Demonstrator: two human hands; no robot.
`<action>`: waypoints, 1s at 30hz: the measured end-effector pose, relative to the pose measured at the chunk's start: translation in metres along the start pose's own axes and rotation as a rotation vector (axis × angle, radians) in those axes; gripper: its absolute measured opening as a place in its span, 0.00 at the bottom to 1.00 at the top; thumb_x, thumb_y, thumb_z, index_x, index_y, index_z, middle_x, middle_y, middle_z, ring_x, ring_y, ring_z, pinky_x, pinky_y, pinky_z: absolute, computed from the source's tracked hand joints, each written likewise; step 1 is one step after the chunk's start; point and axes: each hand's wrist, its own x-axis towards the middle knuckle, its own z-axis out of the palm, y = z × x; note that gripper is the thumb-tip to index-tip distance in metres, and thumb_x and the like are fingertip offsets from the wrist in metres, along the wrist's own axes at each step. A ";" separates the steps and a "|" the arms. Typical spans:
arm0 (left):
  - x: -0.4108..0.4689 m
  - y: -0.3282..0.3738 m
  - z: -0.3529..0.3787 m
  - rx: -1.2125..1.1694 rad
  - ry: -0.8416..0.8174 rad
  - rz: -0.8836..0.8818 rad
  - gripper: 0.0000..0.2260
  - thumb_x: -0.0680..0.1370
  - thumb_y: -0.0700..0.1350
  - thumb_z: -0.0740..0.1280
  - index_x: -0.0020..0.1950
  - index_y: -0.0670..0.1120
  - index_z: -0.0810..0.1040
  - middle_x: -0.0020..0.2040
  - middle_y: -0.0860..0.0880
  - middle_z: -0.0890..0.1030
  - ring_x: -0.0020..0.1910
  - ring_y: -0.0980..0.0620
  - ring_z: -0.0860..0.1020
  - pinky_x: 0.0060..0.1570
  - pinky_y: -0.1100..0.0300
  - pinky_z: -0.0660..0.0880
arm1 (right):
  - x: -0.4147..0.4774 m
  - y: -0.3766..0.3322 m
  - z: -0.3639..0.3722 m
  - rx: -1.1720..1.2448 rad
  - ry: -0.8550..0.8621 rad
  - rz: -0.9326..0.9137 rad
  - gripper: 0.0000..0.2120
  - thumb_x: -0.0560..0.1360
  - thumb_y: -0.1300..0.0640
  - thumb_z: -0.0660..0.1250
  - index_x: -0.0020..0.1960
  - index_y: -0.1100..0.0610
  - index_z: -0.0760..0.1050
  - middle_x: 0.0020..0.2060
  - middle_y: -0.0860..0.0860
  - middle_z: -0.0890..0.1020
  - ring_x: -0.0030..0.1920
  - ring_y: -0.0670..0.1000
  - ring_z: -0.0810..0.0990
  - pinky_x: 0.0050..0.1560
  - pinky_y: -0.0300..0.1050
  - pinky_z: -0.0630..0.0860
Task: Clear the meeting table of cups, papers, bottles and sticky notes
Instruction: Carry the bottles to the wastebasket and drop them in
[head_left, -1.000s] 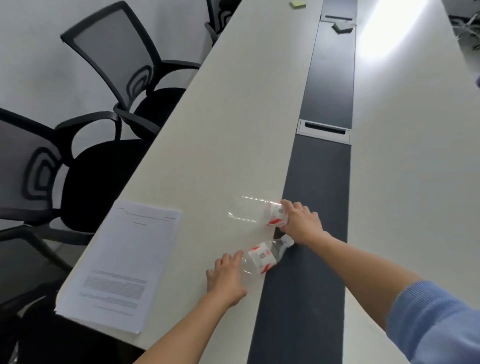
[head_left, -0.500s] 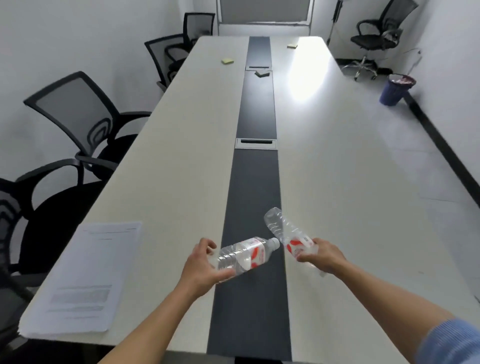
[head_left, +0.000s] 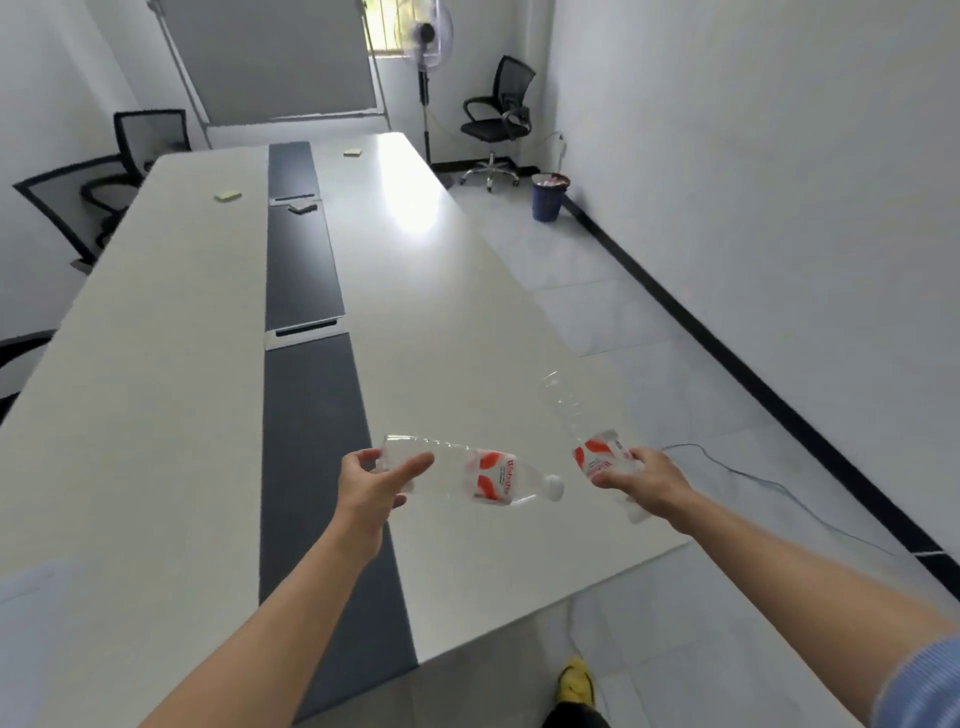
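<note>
Above long white meeting table (head_left: 156, 395): left hand (head_left: 371, 486) gripping base of clear red-labelled plastic bottle (head_left: 467, 475), lying level. Beside it, right hand (head_left: 641, 480) clasping second clear red-labelled bottle (head_left: 587, 436), base tilted up.

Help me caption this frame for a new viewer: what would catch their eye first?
Two clear bottles with red labels, one in the left hand and one in the right hand, held above the near end of the long white table. Beyond, yellow sticky notes lie at the far end, and a blue bin stands by the right wall.

Office meeting room: long conference table (head_left: 156, 364), mesh chairs (head_left: 498, 111), whiteboard (head_left: 275, 57).
</note>
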 end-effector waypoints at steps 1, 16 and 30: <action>0.002 0.003 0.017 -0.035 -0.028 -0.025 0.41 0.58 0.50 0.82 0.64 0.42 0.67 0.56 0.40 0.80 0.45 0.48 0.79 0.42 0.56 0.74 | 0.002 0.012 -0.013 0.030 0.013 0.006 0.32 0.52 0.37 0.76 0.52 0.50 0.78 0.46 0.49 0.84 0.48 0.53 0.82 0.54 0.57 0.80; 0.072 0.017 0.377 -0.315 -0.217 -0.401 0.17 0.77 0.57 0.64 0.54 0.44 0.70 0.47 0.40 0.78 0.44 0.40 0.80 0.49 0.43 0.75 | 0.133 0.176 -0.252 0.247 0.093 0.207 0.31 0.57 0.41 0.80 0.56 0.50 0.77 0.49 0.49 0.83 0.45 0.53 0.84 0.45 0.50 0.81; 0.187 0.030 0.615 -0.347 -0.240 -0.566 0.23 0.74 0.62 0.64 0.44 0.40 0.73 0.38 0.42 0.76 0.32 0.44 0.78 0.38 0.54 0.79 | 0.351 0.198 -0.450 0.142 0.006 0.146 0.34 0.52 0.37 0.77 0.55 0.50 0.78 0.50 0.50 0.83 0.49 0.52 0.82 0.54 0.56 0.81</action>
